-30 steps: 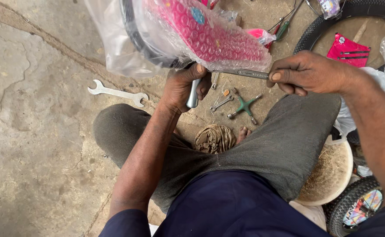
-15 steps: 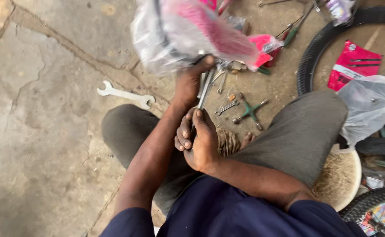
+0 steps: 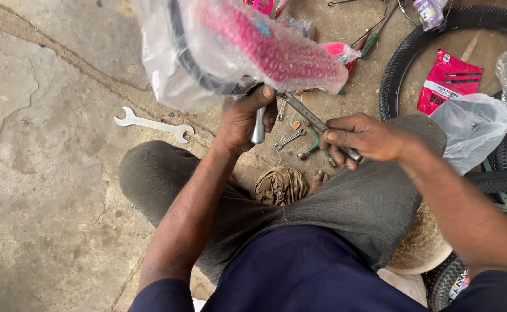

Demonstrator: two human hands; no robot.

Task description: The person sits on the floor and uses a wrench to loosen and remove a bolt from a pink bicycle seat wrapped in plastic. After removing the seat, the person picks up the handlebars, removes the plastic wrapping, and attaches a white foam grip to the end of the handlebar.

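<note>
My left hand point(image 3: 243, 118) grips a short metal post point(image 3: 258, 128) under a pink bicycle saddle point(image 3: 268, 49) wrapped in clear plastic, held up over my knees. My right hand point(image 3: 364, 137) holds a slim metal spanner point(image 3: 311, 120) whose far end reaches the clamp under the saddle. I sit cross-legged in grey trousers point(image 3: 334, 202) on a concrete floor.
A large open-ended spanner point(image 3: 152, 125) lies on the concrete to the left. Small spanners point(image 3: 291, 138) and a green-handled tool point(image 3: 314, 145) lie ahead of my knees. A black tyre point(image 3: 398, 63), a red packet point(image 3: 447, 81), a clear plastic bag point(image 3: 473, 130) and a screwdriver point(image 3: 375, 37) are on the right.
My right hand dropped close to my left wrist half a second ago, then came back up with the spanner set against the saddle clamp. The saddle stayed in my left hand.
</note>
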